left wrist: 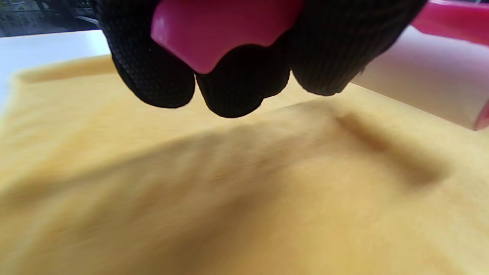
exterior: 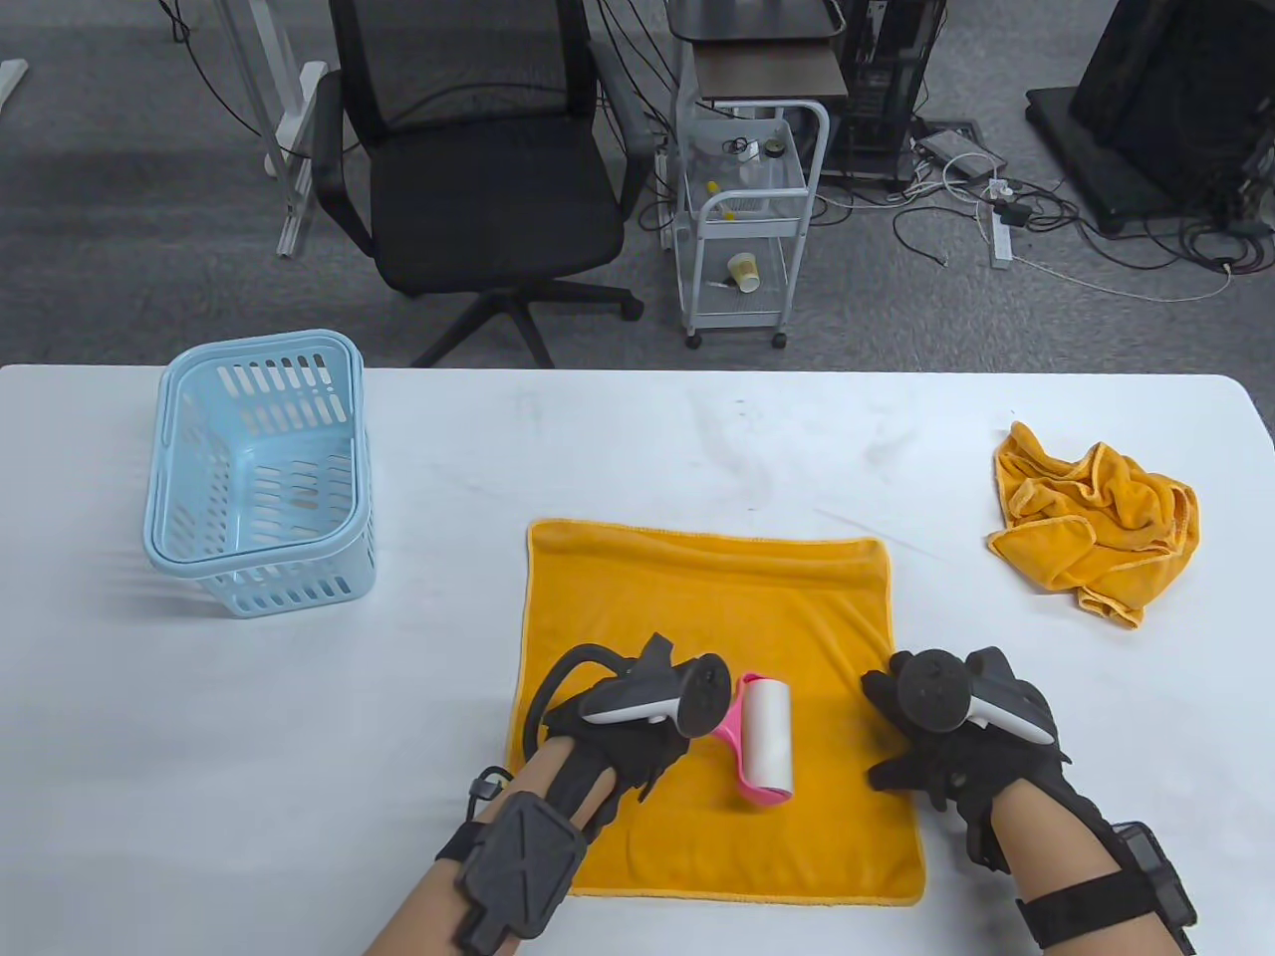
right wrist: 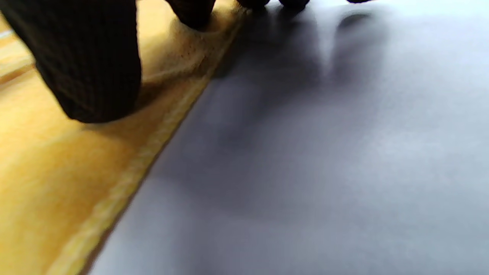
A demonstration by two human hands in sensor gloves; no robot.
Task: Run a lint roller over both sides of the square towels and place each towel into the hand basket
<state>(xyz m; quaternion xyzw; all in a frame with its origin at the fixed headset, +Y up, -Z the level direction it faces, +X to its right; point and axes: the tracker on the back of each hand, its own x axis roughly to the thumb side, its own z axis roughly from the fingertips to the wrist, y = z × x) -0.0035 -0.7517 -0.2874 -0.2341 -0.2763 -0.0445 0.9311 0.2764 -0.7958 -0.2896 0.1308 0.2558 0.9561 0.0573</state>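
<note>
An orange square towel [exterior: 697, 637] lies flat on the white table near the front. On it stands a lint roller [exterior: 767, 732] with a white roll and pink handle. My left hand [exterior: 637, 737] grips the pink handle [left wrist: 214, 30], its fingers [left wrist: 153, 68] curled round it just above the towel [left wrist: 244, 183]. My right hand [exterior: 936, 737] rests on the towel's right edge [right wrist: 126, 183], thumb [right wrist: 88, 61] and fingertips pressing flat. A second orange towel [exterior: 1096, 518] lies crumpled at the right. The light blue hand basket [exterior: 259, 468] stands at the left, nothing inside.
Beyond the table's far edge stand a black office chair [exterior: 478, 169] and a small white trolley [exterior: 747, 219], with cables on the floor. Bare table [right wrist: 324, 152] lies to the right of the flat towel.
</note>
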